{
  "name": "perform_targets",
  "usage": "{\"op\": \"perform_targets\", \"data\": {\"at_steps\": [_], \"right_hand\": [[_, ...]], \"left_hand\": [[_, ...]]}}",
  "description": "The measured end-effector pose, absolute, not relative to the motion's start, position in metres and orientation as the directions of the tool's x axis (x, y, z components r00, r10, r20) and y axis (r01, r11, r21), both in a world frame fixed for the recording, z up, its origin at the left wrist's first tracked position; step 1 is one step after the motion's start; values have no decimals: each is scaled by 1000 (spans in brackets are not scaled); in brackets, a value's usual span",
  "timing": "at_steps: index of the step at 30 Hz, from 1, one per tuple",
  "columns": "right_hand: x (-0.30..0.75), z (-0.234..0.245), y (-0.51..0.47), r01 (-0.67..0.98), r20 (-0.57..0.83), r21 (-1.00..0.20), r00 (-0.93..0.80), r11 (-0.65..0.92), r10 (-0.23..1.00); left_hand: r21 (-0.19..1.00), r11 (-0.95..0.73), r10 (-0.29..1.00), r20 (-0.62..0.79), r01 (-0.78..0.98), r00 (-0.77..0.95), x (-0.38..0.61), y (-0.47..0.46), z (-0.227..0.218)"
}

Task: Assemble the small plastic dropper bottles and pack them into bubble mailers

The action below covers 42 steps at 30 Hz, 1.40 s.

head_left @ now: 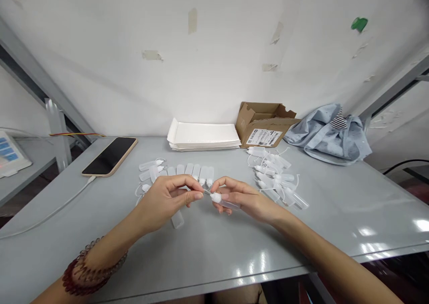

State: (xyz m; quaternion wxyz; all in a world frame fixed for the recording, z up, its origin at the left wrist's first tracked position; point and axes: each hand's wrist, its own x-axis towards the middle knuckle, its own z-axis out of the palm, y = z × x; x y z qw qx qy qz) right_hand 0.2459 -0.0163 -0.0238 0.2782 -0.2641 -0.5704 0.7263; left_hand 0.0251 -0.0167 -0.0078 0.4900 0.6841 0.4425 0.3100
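Note:
Both hands meet over the middle of the grey table (214, 246). My right hand (246, 199) is closed round a small clear plastic bottle (224, 201) with a white tip pointing left. My left hand (167, 199) pinches something thin at that tip; I cannot make out what it is. A row of similar small bottles (192, 172) lies flat just behind my hands, with a few more to their left. Another heap of small bottles with thin strings (276, 179) lies to the right. One bottle (177, 220) lies under my left hand.
A phone (110, 155) on a white cable lies at the back left. A stack of white padded envelopes (203, 136), an open cardboard box (263, 125) and a bundled blue cloth (330, 134) stand along the wall. A bead bracelet (89, 268) is on my left wrist.

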Motion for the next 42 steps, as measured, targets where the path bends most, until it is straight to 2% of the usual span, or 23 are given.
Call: {"op": "perform_targets", "data": {"at_steps": [11,25,42], "right_hand": [[246,-24,-16,-94,-60,-979,-707,-179,705],[246,-23,-18,-69,-56,-986,-717,-151,695],[245,-18,-20,-36,-66,-991,-694,-125,717]], "left_hand": [[957,-129,892,-3,259,452,24,-16,-10],[925,-188,896,24,331,443,26,-17,-5],[941,-136,906,-9,311,424,27,-16,-5]]}}
